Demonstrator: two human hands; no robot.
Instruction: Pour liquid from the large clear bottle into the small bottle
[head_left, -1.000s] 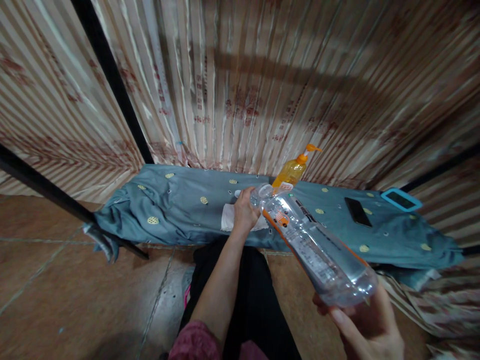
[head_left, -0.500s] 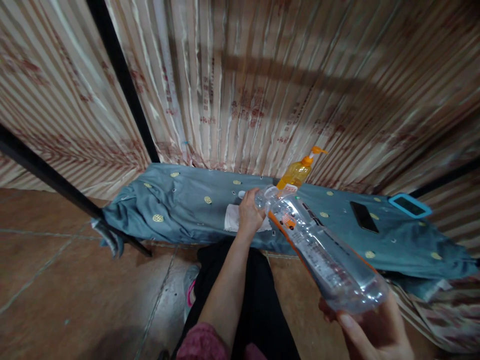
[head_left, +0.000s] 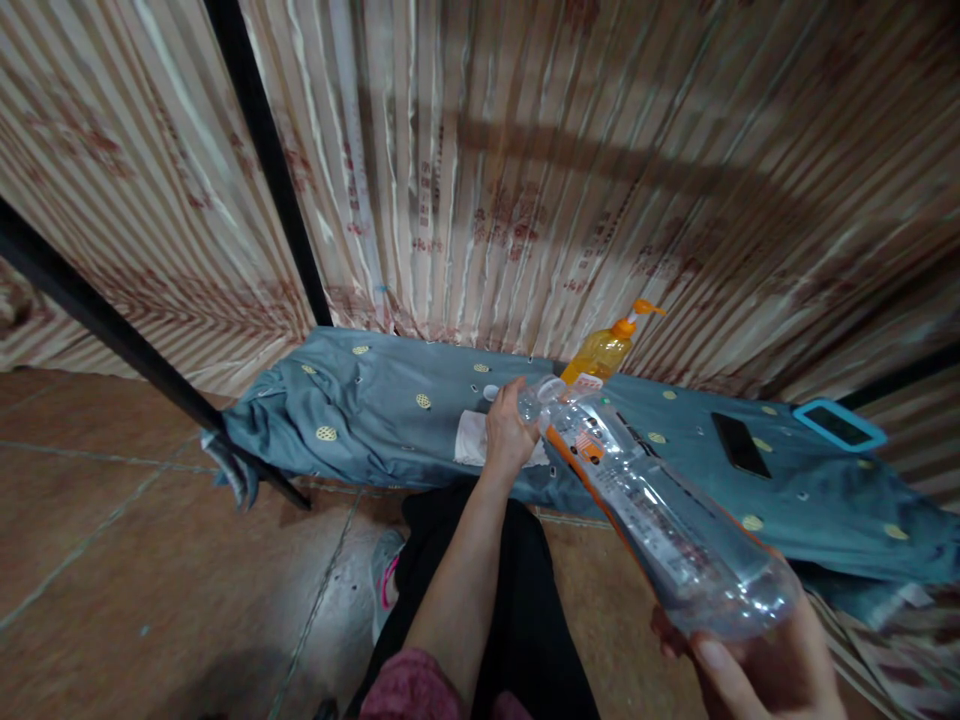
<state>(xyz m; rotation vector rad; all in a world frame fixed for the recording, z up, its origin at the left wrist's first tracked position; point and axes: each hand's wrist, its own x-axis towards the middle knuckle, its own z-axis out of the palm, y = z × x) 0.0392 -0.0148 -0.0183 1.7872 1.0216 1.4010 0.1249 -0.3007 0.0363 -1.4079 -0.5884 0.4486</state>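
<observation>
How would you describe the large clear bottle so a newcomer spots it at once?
Find the long blue-grey cloth. Crossing its near edge in the picture, slanting between the right hand at the base and the left hand, is the large clear bottle. Unlike the yellow-orange pump bottle behind it, this one is colourless, with orange markings.

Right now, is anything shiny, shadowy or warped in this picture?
Head view: white glints on the large clear plastic bottle, its label's fine print too soft to read; head view: a broad dark shadow crosses the striped beige curtain; head view: its stripes fan towards the edges, perhaps from a wide lens.
</observation>
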